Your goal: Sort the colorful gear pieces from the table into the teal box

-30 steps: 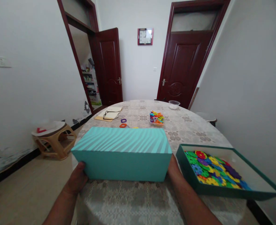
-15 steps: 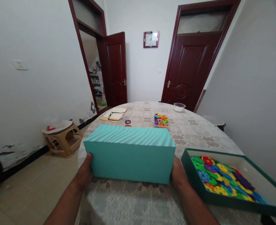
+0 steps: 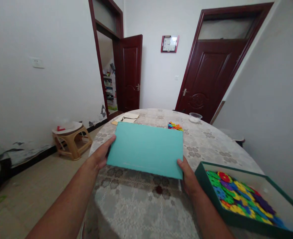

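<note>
A teal box (image 3: 146, 149) is held up over the near part of the table, a plain flat face turned toward me. My left hand (image 3: 103, 154) is closed on its left end, thumb on the near edge. At the right end my right hand (image 3: 188, 174) grips it, the thumb lying over the face. The box's far side and most of my fingers are hidden. To the right of my right hand stands an open dark green box (image 3: 206, 189) holding many colourful gear-shaped plastic pieces (image 3: 236, 196).
The round table has a patterned cloth (image 3: 136, 205). Beyond the teal box lie small colourful pieces (image 3: 175, 126), partly hidden, and glasses (image 3: 129, 117) on paper (image 3: 134, 119). A clear bowl (image 3: 195, 117) stands far right. A stool (image 3: 73, 141) is on the floor at left.
The teal box has been tipped so that its wavy-striped top no longer shows and a plain face does. My left hand has shifted right and up with it. The view has shifted slightly.
</note>
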